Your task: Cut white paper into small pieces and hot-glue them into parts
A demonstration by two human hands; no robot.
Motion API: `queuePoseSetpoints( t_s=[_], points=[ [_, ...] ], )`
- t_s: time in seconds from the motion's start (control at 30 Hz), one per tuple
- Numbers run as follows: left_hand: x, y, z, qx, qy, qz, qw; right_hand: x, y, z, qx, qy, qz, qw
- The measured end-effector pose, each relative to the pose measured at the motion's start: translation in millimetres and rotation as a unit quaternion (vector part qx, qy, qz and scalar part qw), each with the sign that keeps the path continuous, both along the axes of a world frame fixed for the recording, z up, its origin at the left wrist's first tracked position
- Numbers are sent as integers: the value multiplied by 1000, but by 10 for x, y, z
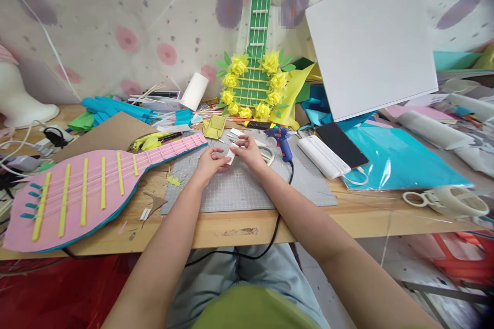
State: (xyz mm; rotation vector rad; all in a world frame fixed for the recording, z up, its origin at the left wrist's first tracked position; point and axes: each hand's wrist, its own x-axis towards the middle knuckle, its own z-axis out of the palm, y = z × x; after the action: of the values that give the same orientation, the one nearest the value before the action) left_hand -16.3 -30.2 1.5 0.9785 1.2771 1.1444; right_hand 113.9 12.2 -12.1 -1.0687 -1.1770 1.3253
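Observation:
Over the grey cutting mat (309, 193), a small white strip (230, 157), perhaps paper or foam board, is pinched between my two hands. My left hand (211, 164) has its fingertips at the strip's left edge. From the other side my right hand (247, 152) grips it with thumb and fingers. Another white piece (236, 132) lies just beyond my right fingers. Partly hidden behind that hand are scissors with pale handles (268, 154). A blue glue gun (283, 144) rests to the right, its black cord running over the table edge.
A pink paper instrument (83, 193) with yellow strips lies left. A green one with yellow paper flowers (252, 82) stands at the back. Right are a white power bank (323, 157), a blue plastic-wrapped sheet (401, 159), a leaning white board (374, 41) and a tape dispenser (450, 200).

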Motion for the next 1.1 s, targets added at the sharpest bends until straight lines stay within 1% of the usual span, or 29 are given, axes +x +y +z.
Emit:
queuePoseSetpoints(
  t_s=[0.17,0.27,0.57,0.73,0.87,1.0,1.1],
  points=[
    [-15,21,-43,44,17,19,999,0,-5,3,-12,26,6,1000],
    [-17,29,-55,56,24,16,998,9,-3,21,1,43,2,999],
    [-4,35,-57,46,15,2,999,91,120,-3,17,78,-18,997],
    [-2,42,-64,38,14,-15,999,105,136,-1,20,84,-31,996],
    [4,40,-60,43,21,-20,999,108,144,0,38,74,-46,995],
    [5,41,-51,47,16,-12,999,120,158,11,58,71,-31,995],
    [12,40,-52,43,12,-11,999,128,155,34,72,45,-32,996]
  ],
)
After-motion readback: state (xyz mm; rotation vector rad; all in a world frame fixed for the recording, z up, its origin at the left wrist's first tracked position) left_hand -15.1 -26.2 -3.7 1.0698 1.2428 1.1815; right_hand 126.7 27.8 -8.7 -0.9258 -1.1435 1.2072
